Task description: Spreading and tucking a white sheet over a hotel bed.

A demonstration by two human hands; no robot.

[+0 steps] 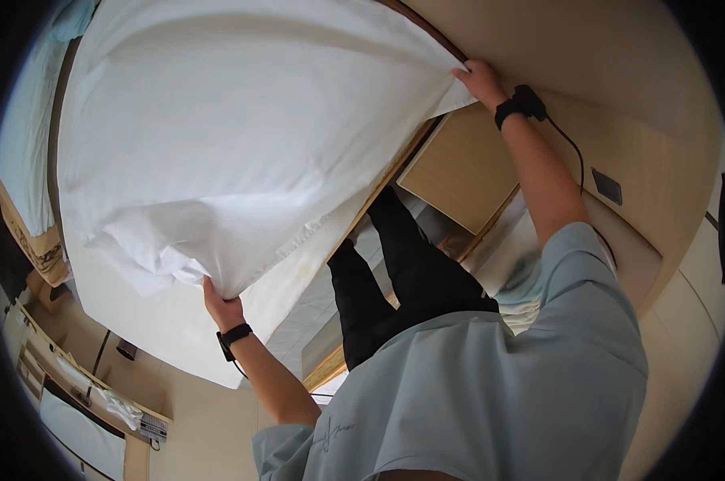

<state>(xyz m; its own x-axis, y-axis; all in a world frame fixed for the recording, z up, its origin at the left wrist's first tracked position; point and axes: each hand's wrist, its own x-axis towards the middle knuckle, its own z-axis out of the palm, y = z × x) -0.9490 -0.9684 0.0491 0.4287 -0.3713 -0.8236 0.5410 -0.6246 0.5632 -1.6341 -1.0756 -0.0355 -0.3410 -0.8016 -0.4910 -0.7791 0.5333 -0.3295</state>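
A white bed sheet lies over most of a bed and is drawn taut between my two hands. My left hand grips its near edge, where the cloth is bunched and crumpled. At the bed's upper right corner, beside the wall, my right hand pinches the sheet's corner between thumb and fingers. Below the sheet's near edge a pale mattress surface shows, with a faint yellowish spot near its side. Both wrists wear black straps with a device and a cable.
A wooden bedside cabinet stands against the bed near my legs. Another bed with folded linen is behind it. A further bed stands at the far left. Low at the left is a long shelf with small items.
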